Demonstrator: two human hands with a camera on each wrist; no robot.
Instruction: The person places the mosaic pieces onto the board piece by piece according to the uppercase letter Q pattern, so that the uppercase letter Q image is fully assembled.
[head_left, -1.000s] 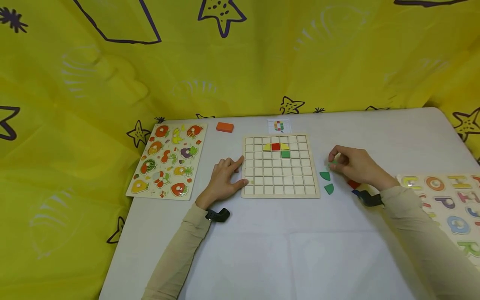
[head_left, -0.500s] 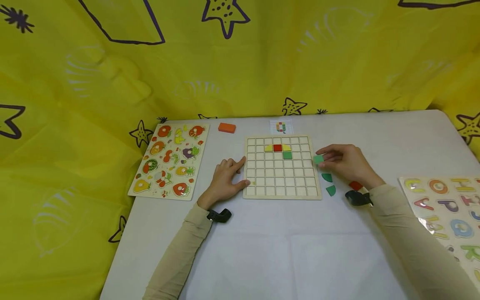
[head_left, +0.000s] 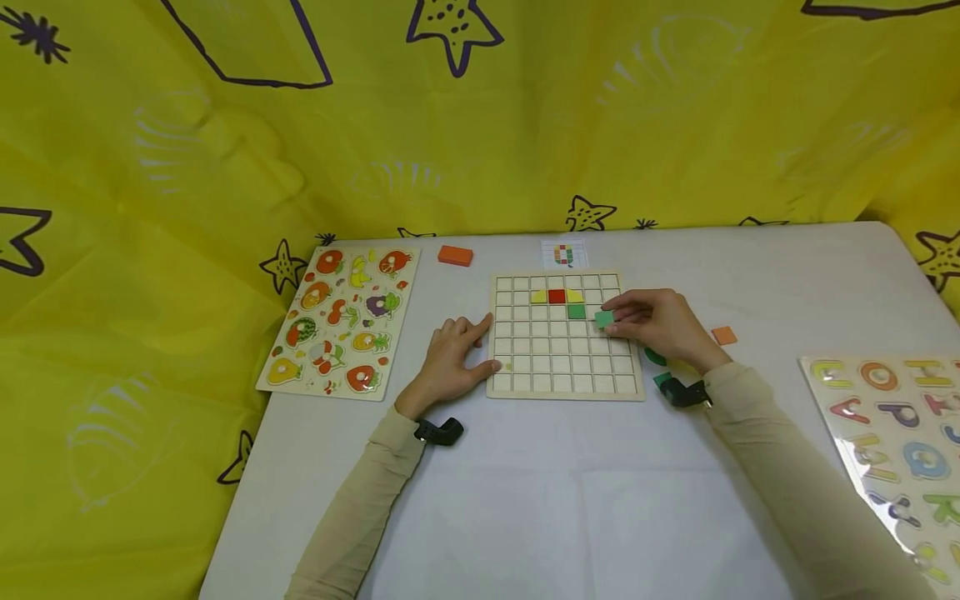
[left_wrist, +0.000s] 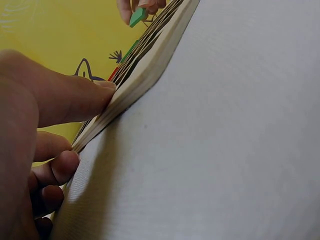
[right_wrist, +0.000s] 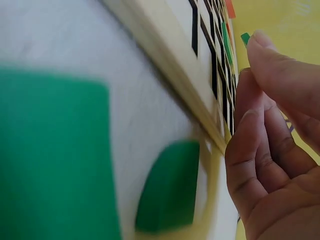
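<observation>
One fruit puzzle (head_left: pixel 348 329) sits centre-left; beside it, the left hand (head_left: pixel 446 365), thumb and forefinger spread, touches the left edge of a grid board (head_left: pixel 559 346) mid-frame. On the grid, a red square (head_left: pixel 557 297) sits between two yellow pieces (head_left: pixel 538 297). And above the board's right side, the right hand (head_left: pixel 662 323) pinches a green square (head_left: pixel 604 320)! Farther right lies an orange tile (head_left: pixel 723 335), a letter board (head_left: pixel 888 435) lower right.

Letters O (head_left: pixel 877 375), A (head_left: pixel 850 410), P (head_left: pixel 898 413) and Q (head_left: pixel 926 459) on the pale board (head_left: pixel 896 435).
</observation>
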